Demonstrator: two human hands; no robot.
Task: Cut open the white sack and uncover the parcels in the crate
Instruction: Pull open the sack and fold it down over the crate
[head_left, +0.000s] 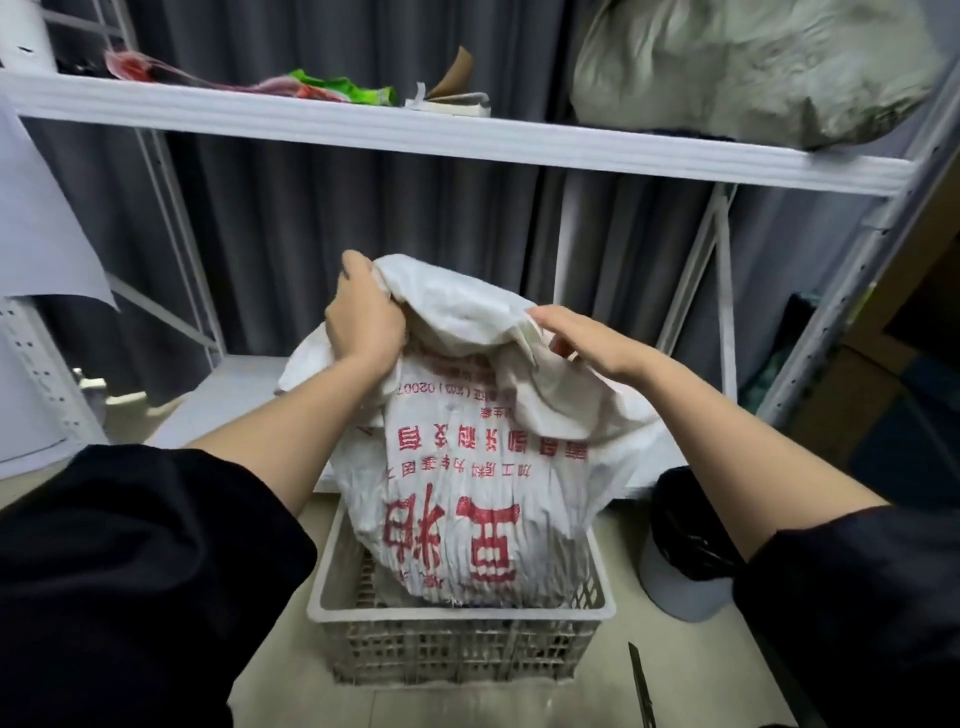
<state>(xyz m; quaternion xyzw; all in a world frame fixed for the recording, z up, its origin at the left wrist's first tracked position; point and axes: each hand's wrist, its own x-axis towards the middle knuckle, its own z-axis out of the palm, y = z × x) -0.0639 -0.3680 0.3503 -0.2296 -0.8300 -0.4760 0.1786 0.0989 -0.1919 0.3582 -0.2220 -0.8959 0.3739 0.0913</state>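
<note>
Sack (483, 499) stood upright in the crate (457, 644), on the floor below the shelf (363, 122). My left hand (363, 322) gripped its bunched top — right hand (582, 338) lay on the fabric, fingers loose.

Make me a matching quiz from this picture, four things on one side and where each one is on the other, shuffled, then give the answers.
Things:
1. sack
2. knife
3. left hand
4. green wrapper

Places:
A. on the floor, right of the crate
B. on the upper shelf
C. standing in the crate
D. gripping the sack's top

Pairs: 1-C, 2-A, 3-D, 4-B
</note>
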